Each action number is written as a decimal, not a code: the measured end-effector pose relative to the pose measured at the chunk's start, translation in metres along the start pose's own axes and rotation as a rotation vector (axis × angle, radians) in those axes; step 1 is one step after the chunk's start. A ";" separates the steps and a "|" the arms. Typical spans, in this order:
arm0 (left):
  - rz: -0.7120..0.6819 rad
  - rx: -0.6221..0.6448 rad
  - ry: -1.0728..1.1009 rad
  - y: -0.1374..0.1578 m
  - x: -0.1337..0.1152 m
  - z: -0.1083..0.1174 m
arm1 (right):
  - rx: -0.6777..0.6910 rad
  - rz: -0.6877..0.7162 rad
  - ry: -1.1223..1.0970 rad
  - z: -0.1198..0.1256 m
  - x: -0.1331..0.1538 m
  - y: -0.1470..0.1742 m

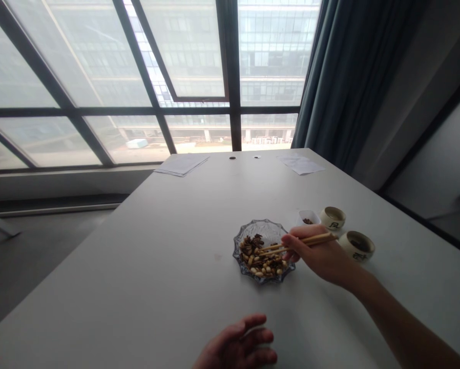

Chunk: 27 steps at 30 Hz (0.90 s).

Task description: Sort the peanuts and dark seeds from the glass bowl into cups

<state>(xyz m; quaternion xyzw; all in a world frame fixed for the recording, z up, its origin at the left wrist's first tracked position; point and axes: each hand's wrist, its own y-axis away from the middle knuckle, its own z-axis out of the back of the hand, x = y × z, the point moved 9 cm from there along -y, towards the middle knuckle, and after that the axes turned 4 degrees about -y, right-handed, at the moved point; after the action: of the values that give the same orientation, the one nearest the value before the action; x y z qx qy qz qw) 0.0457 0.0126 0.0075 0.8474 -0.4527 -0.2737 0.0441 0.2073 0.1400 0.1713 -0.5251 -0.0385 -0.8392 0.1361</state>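
My right hand [310, 251] is closed around a pair of wooden chopsticks [274, 248]. Their tips reach down among the mixed pieces in a scalloped clear glass bowl [266, 229]. Pale nuts [266, 269] that look like peanuts and dark brown pieces [256, 241] lie in it; whether the tips pinch one is too small to tell. My left hand [241, 343] is at the bottom of the view, in front of the bowl and apart from it, fingers spread and slightly curled, holding nothing.
Beyond my right hand stand a small white dish [308, 217] with dark bits and two cream cups [333, 217] with dark characters; the nearer cup [356, 246] has dark contents. Papers [182, 165] and another sheet [301, 164] lie at the white table's [157, 256] far end.
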 end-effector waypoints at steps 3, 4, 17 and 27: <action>-0.003 -0.018 -0.006 0.001 0.000 0.001 | -0.057 0.003 -0.006 0.002 -0.002 -0.001; -0.002 -0.022 -0.005 0.002 0.000 0.001 | -0.086 0.007 0.004 0.004 -0.001 -0.001; 0.004 -0.014 -0.001 0.002 -0.001 -0.001 | -0.665 0.008 0.407 0.130 0.042 0.060; 0.006 -0.023 0.006 0.003 -0.002 -0.004 | -0.602 0.003 0.368 0.124 0.039 0.057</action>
<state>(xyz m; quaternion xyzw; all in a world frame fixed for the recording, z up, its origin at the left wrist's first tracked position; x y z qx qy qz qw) 0.0449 0.0114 0.0128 0.8464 -0.4518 -0.2763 0.0558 0.3140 0.1039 0.2569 -0.3819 0.2367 -0.8932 -0.0188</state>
